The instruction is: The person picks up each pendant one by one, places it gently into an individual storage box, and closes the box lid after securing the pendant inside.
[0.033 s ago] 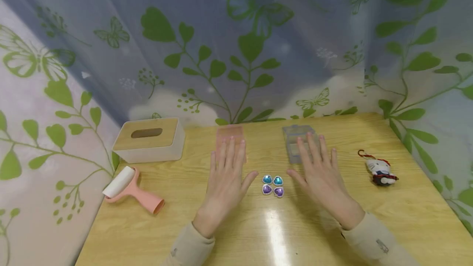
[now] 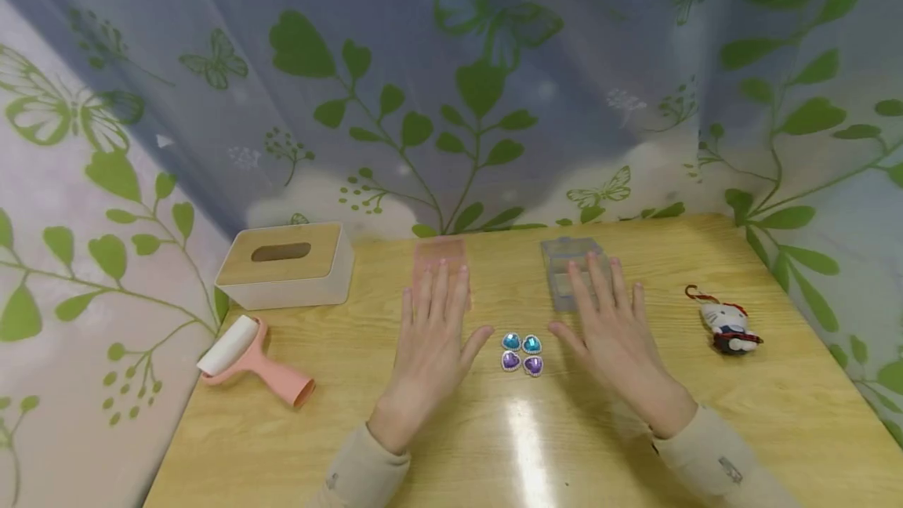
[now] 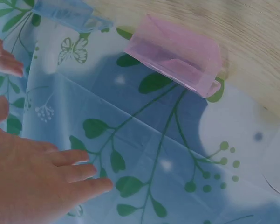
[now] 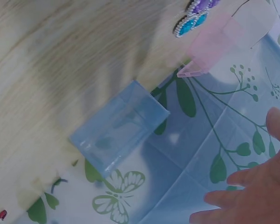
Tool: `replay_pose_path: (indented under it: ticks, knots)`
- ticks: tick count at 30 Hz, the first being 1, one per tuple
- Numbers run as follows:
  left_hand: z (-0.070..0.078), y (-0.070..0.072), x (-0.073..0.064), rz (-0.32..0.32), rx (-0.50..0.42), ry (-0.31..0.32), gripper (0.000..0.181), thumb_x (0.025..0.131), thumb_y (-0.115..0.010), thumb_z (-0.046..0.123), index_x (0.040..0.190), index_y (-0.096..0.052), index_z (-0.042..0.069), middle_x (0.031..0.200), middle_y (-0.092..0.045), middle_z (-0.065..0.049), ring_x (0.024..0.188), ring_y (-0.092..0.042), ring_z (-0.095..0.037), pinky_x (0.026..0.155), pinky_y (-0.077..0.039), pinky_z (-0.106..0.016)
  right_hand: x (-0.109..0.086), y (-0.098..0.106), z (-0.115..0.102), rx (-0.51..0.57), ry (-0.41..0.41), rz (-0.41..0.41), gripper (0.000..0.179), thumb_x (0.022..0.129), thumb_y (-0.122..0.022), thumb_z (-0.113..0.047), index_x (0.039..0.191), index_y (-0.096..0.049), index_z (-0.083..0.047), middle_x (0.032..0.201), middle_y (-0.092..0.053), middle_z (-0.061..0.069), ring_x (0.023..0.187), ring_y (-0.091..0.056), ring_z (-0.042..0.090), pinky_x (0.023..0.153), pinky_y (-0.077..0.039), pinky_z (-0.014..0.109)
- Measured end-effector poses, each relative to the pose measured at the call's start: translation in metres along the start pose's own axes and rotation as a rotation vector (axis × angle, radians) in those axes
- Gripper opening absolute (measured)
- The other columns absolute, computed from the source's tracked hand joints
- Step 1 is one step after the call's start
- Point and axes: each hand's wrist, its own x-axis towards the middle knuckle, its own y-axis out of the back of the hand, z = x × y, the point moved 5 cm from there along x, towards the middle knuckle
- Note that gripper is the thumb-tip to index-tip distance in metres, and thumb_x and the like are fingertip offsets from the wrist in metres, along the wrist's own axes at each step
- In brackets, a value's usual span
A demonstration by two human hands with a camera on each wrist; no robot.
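Observation:
My left hand [image 2: 430, 355] is held palm down with straight, spread fingers and nothing in it. In the head view its fingertips overlap a clear pink plastic box [image 2: 423, 253]. My right hand [image 2: 617, 347] is likewise spread, its fingertips overlapping a clear blue-grey plastic box [image 2: 557, 257]. Between the thumbs lie heart-shaped gems with beaded rims: two blue ones [image 2: 511, 342] at the back and two purple ones [image 2: 533, 366] in front. The left wrist view shows the pink box [image 3: 181, 51] beyond the fingers; the blue box [image 4: 121, 126] appears apart from the hand in the right wrist view.
At the table's back left stands a white tissue box [image 2: 285, 257] with a wood-look lid. A pink-handled lint roller [image 2: 271, 371] lies in front of it. On the right is a small cat doll [image 2: 730, 328] with a cord loop. A leaf-print curtain [image 2: 395, 124] hangs behind the table.

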Motion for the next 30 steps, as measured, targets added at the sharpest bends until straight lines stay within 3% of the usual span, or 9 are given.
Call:
replay_pose_path:
  ticks: [3,6,9,11,16,23,30]
  knots:
    - [-0.007,0.004,0.001,0.023,-0.048,0.012,0.101,0.1,-0.062,0.058,0.17,-0.009,0.008,0.177,-0.012,-0.02,0.165,-0.015,-0.04,0.131,-0.021,-0.066,-0.001,0.0,0.0,-0.004,0.02,0.026,0.09,0.106,-0.057,-0.049,0.17,-0.007,-0.01,0.177,-0.001,0.025,0.163,-0.001,0.052,0.12,-0.016,0.084]
    - [-0.022,0.01,0.01,0.085,-0.135,0.027,0.108,0.094,-0.076,0.05,0.168,-0.013,0.002,0.175,-0.018,-0.024,0.163,-0.02,-0.043,0.131,-0.024,-0.064,0.003,0.003,-0.001,-0.012,0.096,0.125,0.087,0.102,-0.069,-0.041,0.166,-0.023,-0.004,0.167,-0.029,0.031,0.154,-0.031,0.054,0.116,-0.035,0.079]
    - [-0.042,0.009,0.023,0.13,-0.225,0.048,0.105,0.092,-0.081,0.04,0.166,-0.019,-0.002,0.171,-0.026,-0.028,0.159,-0.03,-0.046,0.129,-0.031,-0.061,0.01,0.005,-0.002,0.007,0.19,0.217,0.082,0.094,-0.08,-0.028,0.158,-0.038,0.002,0.147,-0.053,0.031,0.129,-0.058,0.05,0.101,-0.055,0.066]
    - [-0.055,0.003,0.032,0.125,-0.271,0.079,0.102,0.093,-0.081,0.036,0.165,-0.021,-0.003,0.168,-0.03,-0.029,0.156,-0.035,-0.046,0.127,-0.037,-0.058,0.015,0.004,-0.003,0.035,0.234,0.226,0.077,0.091,-0.083,-0.021,0.154,-0.045,0.002,0.134,-0.061,0.027,0.11,-0.067,0.043,0.086,-0.062,0.056]
    - [-0.08,-0.018,0.047,0.028,-0.401,0.183,0.1,0.095,-0.079,0.035,0.167,-0.018,0.002,0.17,-0.027,-0.029,0.156,-0.033,-0.047,0.12,-0.043,-0.063,0.027,-0.009,-0.006,0.122,0.258,0.083,0.069,0.094,-0.08,-0.014,0.154,-0.047,-0.001,0.119,-0.067,0.02,0.088,-0.066,0.03,0.068,-0.059,0.041]
    - [-0.097,-0.049,0.057,-0.125,-0.651,0.3,0.099,0.099,-0.075,0.034,0.169,-0.01,0.007,0.174,-0.016,-0.025,0.161,-0.023,-0.045,0.13,-0.027,-0.063,0.027,-0.027,-0.012,0.206,0.268,-0.087,0.06,0.093,-0.08,-0.008,0.148,-0.056,-0.002,0.119,-0.067,0.018,0.09,-0.067,0.023,0.077,-0.062,0.037]
    - [-0.105,-0.066,0.057,-0.2,-0.711,0.424,0.102,0.096,-0.078,0.034,0.169,-0.012,0.007,0.173,-0.018,-0.025,0.158,-0.028,-0.047,0.129,-0.029,-0.062,0.013,-0.045,-0.021,0.19,0.323,-0.253,0.033,0.09,-0.084,-0.015,0.12,-0.073,-0.006,0.099,-0.068,0.004,0.074,-0.057,0.006,0.062,-0.051,0.019]
